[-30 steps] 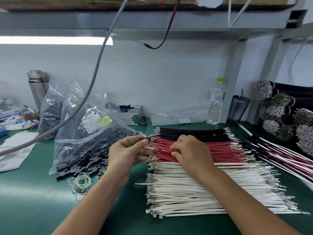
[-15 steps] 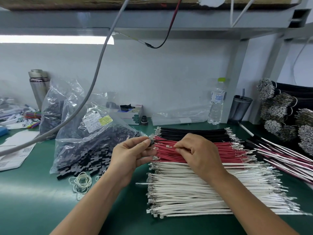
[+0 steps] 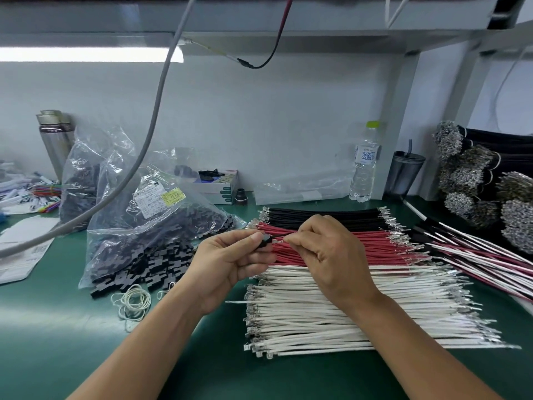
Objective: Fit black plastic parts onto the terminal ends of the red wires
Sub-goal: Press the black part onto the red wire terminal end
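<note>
Pinching a small black plastic part [image 3: 264, 241] between thumb and curled fingers, the left hand [image 3: 230, 261] holds it just above the left ends of the red wires [image 3: 375, 249]. The right hand [image 3: 331, 255] faces it, fingers bent and closed on something thin at the part's right side; whether that is a wire end is too small to tell.

The red wires lie as a flat row near the middle of the desk [image 3: 43, 327], each tipped with a shiny metal terminal. Black wires [image 3: 323, 216] lie just behind them toward the back edge, and a wide layered spread of white wires [image 3: 331, 321] lies in front, toward the near edge.

To the left, a crinkled clear plastic bag [image 3: 138, 226] spills flat, notched black pieces onto the green mat; it carries a white printed label and a yellow sticker, the writing unreadable. Pale rubber bands [image 3: 132, 303] lie by its near corner. At the back edge stand a clear water bottle [image 3: 364, 166] with a green cap and blue characters on its label, and a dark tumbler [image 3: 403, 174]. Bundles of dark wires with bristly metal ends [image 3: 467, 180] are stacked at the right edge.
</note>
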A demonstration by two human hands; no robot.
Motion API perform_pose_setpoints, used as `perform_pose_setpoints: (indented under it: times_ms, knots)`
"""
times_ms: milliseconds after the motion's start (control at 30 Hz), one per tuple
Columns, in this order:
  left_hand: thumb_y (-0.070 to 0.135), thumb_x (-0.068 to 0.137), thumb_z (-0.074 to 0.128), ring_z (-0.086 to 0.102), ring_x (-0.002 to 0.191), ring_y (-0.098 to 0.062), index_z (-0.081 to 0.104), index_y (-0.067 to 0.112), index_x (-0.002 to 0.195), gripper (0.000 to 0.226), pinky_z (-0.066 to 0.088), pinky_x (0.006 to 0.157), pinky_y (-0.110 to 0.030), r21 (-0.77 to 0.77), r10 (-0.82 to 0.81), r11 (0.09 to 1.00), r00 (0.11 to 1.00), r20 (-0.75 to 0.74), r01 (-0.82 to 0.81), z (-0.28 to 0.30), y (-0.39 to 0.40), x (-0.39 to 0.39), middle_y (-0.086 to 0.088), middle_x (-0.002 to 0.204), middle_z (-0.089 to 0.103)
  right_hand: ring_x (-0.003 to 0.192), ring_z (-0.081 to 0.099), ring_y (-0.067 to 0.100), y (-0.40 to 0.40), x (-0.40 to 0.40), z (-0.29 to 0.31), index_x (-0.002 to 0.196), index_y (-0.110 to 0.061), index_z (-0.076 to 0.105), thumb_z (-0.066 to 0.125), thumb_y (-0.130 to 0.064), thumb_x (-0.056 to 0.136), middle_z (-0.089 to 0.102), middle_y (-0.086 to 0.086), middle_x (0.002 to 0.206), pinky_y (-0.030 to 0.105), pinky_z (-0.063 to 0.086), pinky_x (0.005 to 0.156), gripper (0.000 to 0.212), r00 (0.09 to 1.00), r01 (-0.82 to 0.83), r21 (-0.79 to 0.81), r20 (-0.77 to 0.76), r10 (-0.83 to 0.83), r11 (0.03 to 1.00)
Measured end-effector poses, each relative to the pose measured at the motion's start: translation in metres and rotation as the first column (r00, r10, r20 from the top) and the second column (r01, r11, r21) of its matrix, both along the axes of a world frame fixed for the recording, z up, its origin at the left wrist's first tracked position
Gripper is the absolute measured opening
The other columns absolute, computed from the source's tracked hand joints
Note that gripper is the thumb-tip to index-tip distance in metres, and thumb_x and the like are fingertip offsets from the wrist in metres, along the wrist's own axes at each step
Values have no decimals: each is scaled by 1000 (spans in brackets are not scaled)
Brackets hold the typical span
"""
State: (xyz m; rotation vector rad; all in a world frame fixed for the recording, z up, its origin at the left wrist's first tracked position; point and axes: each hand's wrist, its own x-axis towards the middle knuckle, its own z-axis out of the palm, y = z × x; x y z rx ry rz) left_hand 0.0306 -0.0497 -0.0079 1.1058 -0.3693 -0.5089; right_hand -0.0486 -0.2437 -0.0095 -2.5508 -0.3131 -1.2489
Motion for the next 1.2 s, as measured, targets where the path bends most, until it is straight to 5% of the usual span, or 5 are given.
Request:
perform_pose_setpoints:
  times_ms: [233, 533, 767, 967, 1200]
  knots:
    - [24, 72, 80, 77, 71, -23, 81, 5, 95, 30, 62, 58, -25, -27, -20, 999, 1000, -11, 20, 2, 1, 0, -21, 91, 76, 78, 55, 13, 8, -2, 4, 98, -16, 78, 72, -21, 91, 59, -7, 82, 34, 50, 62, 10, 999, -35, 79, 39, 32, 996]
    - [21, 70, 82, 75, 63, -22, 82, 4, 89, 26, 61, 55, -25, 77, -30, 997, 999, 20, 28, 4, 7, 1, -19, 81, 75, 76, 50, 19, 10, -9, 13, 89, -9, 73, 74, 1, 85, 58, 1, 82, 34, 43, 50, 10, 996, 77, -350, 61, -59, 933]
    - [25, 69, 84, 75, 65, -24, 80, 2, 89, 30, 61, 55, -26, 93, -39, 995, 999, -31, 41, 3, 2, 0, -18, 82, 74, 78, 49, 18, 22, -8, 8, 92, -8, 73, 69, 0, 89, 58, 1, 84, 35, 45, 51, 10, 999, 51, -281, 21, -47, 958]
    - [4, 78, 85, 76, 73, -23, 82, 21, 98, 26, 62, 62, -28, 228, 97, 941, 847, 522, -248, 3, 2, 1, -9, 88, 80, 82, 59, 14, 13, -4, 10, 98, -17, 75, 72, -18, 92, 64, -6, 87, 34, 52, 68, 7, 996, 7, 25, -89, -4, 1000]
    - [3, 82, 82, 76, 64, -27, 82, 16, 89, 15, 65, 64, -35, 290, 41, 927, 833, 552, -238, -1, 7, 2, -13, 75, 77, 79, 53, 12, 20, -4, 7, 85, -16, 68, 70, -20, 92, 57, -8, 82, 31, 47, 68, 8, 994, 6, 13, -113, -5, 1000]
